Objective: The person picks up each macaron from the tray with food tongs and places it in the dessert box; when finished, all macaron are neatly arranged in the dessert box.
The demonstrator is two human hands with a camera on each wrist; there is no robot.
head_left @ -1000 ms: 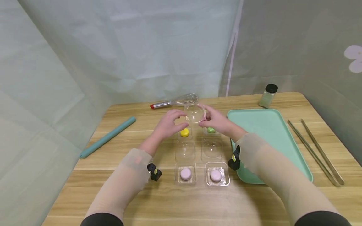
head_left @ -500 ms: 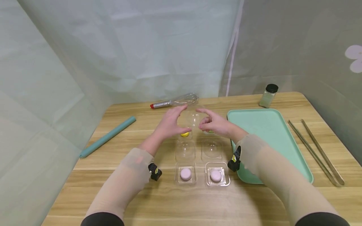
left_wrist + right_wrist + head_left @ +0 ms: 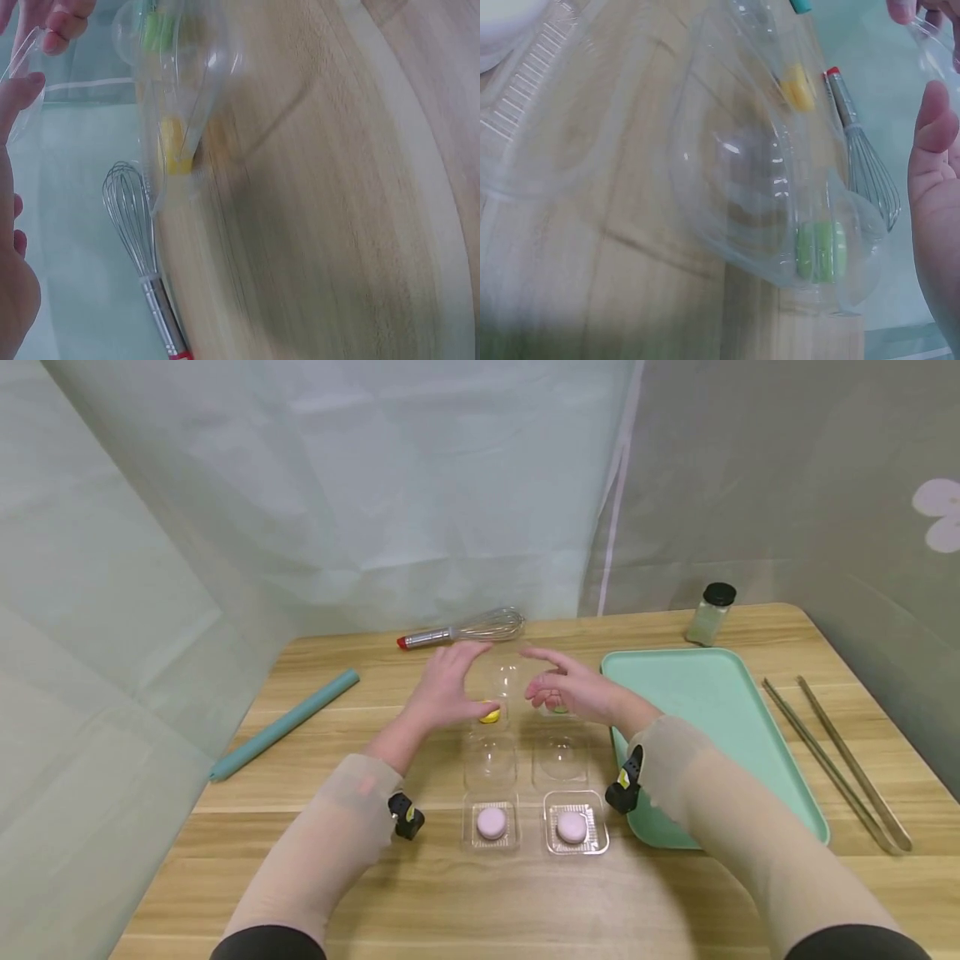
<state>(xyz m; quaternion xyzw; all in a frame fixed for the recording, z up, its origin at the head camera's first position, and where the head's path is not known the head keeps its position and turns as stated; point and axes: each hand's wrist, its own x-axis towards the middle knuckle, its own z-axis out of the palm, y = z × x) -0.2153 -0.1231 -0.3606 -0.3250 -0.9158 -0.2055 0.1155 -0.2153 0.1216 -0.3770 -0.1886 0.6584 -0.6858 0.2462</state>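
Observation:
In the head view a clear domed plastic lid (image 3: 506, 677) is between my two hands, above the far row. My left hand (image 3: 450, 687) curves around its left side, thumb at its edge in the left wrist view. My right hand (image 3: 573, 691) grips the opposite side, index finger stretched out. Just below sits a yellow macaron (image 3: 490, 716), partly behind the left thumb. A green macaron (image 3: 821, 251) in clear plastic lies under the right hand. Nearer me are two clear domed lids (image 3: 490, 762) and two clear trays, each with a lilac macaron (image 3: 491, 823).
A whisk (image 3: 480, 627) lies behind the hands. A teal rolling pin (image 3: 288, 724) is at the left. On the right are a mint tray (image 3: 697, 710) and metal tongs (image 3: 840, 764). A black-capped jar (image 3: 711, 614) stands at the back.
The clear lid has tipped and come down between the hands, its round face less visible. My left hand has come up to its side with spread fingers; the right index finger has straightened.

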